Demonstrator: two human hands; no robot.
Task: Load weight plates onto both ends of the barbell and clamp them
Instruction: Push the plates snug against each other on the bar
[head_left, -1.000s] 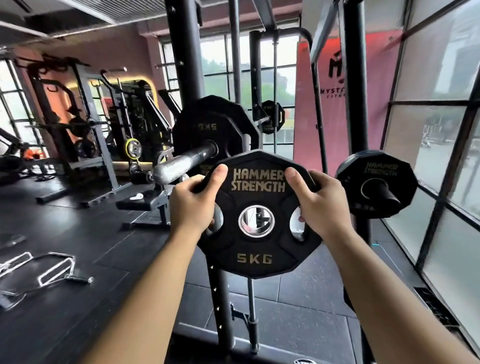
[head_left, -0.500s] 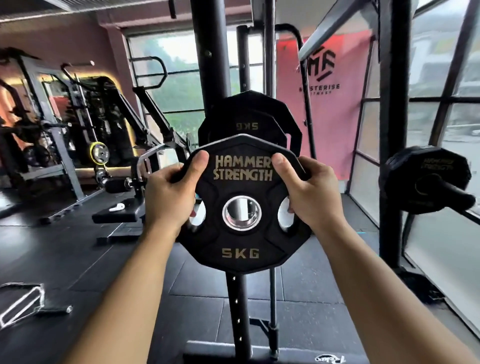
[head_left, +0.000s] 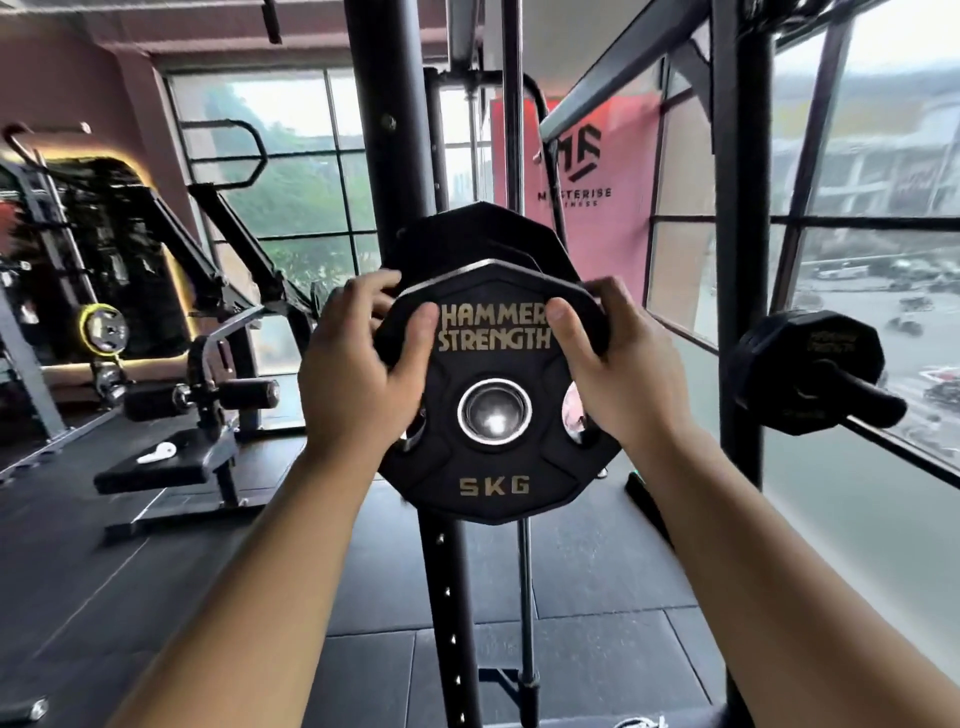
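Observation:
A black 5 kg plate (head_left: 493, 467) marked HAMMER STRENGTH faces me at the centre of the view. The end of the barbell sleeve (head_left: 494, 412) fills its centre hole. My left hand (head_left: 358, 379) grips the plate's upper left rim, thumb across its face. My right hand (head_left: 618, 374) grips the upper right rim the same way. Right behind it a larger black plate (head_left: 467, 234) sits on the same sleeve. The rest of the barbell is hidden behind the plates.
A black rack upright (head_left: 387, 156) rises behind the plates. Another small plate (head_left: 805, 369) hangs on a storage peg at the right, on a second upright (head_left: 740, 260). A padded bench machine (head_left: 171, 457) stands at the left. Windows fill the right side.
The plate has gone forward so the sleeve end now fills its hole. My view has swung to face the sleeve end-on, and the larger plate behind looks closer.

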